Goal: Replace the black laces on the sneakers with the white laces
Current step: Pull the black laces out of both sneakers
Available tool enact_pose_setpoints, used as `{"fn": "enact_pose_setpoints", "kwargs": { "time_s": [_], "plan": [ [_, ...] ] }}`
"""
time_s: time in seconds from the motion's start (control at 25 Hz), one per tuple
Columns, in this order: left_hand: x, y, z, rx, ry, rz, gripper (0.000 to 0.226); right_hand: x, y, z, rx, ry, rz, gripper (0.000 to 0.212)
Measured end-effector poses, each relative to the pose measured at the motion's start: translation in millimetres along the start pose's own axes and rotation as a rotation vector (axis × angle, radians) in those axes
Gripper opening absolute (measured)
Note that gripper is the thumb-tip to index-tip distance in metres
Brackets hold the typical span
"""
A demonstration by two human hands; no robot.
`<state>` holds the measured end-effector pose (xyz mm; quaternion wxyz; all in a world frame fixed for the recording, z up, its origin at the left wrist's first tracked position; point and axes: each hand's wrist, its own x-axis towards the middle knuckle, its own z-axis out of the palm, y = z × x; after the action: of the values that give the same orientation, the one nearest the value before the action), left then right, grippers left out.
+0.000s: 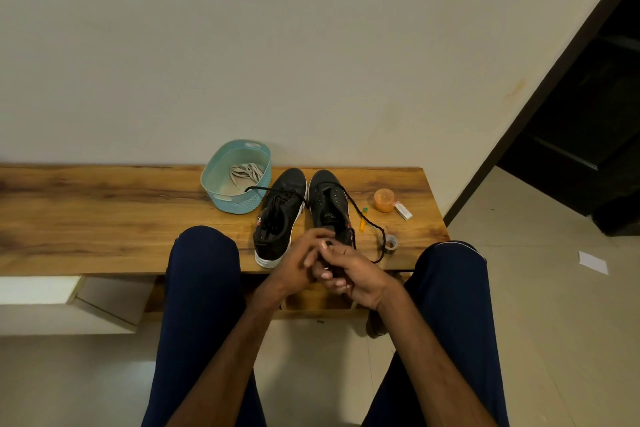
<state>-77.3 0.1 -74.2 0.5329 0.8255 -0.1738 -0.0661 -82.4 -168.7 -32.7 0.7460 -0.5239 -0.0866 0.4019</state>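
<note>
Hands, left hand (298, 262) and right hand (349, 274), each grip clenched on black lace (360, 215) before sneakers (304, 211).

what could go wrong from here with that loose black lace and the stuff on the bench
The black lace the hands are gathering trails past the orange piece and tape roll near the bench edge; pulling it in could drag them off. Its far end lies across the left sneaker toward the blue basket, where it might snag.
</note>
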Motion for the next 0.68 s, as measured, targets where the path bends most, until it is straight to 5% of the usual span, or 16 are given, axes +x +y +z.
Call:
{"fn": "enact_pose_setpoints", "kwargs": {
  "time_s": [0.12, 0.36, 0.68],
  "plan": [
    [-6.5, 4.6, 14.1, -0.168, -0.036, -0.065, 0.028, -1.5, -6.4, 2.1, 0.118, -0.131, -0.084, 0.043],
    [0.6, 18.6, 18.5, 0.026, -0.103, -0.125, 0.017, 11.4, -26.9, -22.8, 0.432, -0.107, -0.331, 0.069],
    [1.7, 21.5, 19.0, 0.279, -0.058, -0.036, 0.018, 18.5, -12.0, -31.1, -0.140, 0.338, -0.377, 0.045]
  ]
}}
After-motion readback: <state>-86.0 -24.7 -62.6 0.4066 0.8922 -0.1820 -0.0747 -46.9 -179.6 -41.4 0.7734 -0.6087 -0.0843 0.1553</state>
